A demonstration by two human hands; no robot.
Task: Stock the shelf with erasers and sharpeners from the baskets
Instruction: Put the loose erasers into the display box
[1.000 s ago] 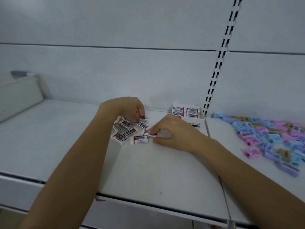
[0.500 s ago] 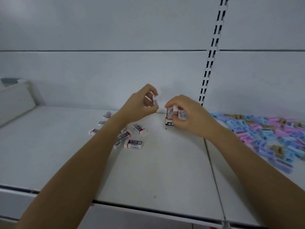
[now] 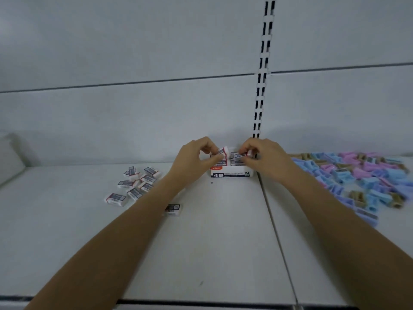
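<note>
1. The left hand hangs over the left end of the eraser box with its fingers curled. Thumb and fingertips pinch a small white eraser in a red-edged sleeve with dark print. It is tilted, with one end pointing toward the right hand.
2. The right hand hangs over the right end of the same box, fingers also curled. It pinches a second eraser between thumb and fingertips, held roughly level just above the box's open top.
3. The two hands are close together, knuckles up, and the two held pieces nearly meet in the gap between them. Whether they touch cannot be told.
4. The eraser box sits directly below and between both hands, at the back of the shelf near the back panel. It is a white carton with "4B" and "24" on its front. Rows of packed erasers show in its open top.
5. To the left of the left hand, beside that forearm, loose erasers lie scattered flat in a small cluster.
6. A single eraser lies apart from that cluster, just to the right of the left forearm and nearer the person than either hand.
7. To the right of the right hand, beyond that forearm and across the seam in the shelf, sharpeners lie heaped in blue, pink, purple and tan.
8. A slotted upright rises from just behind the right hand.
</note>
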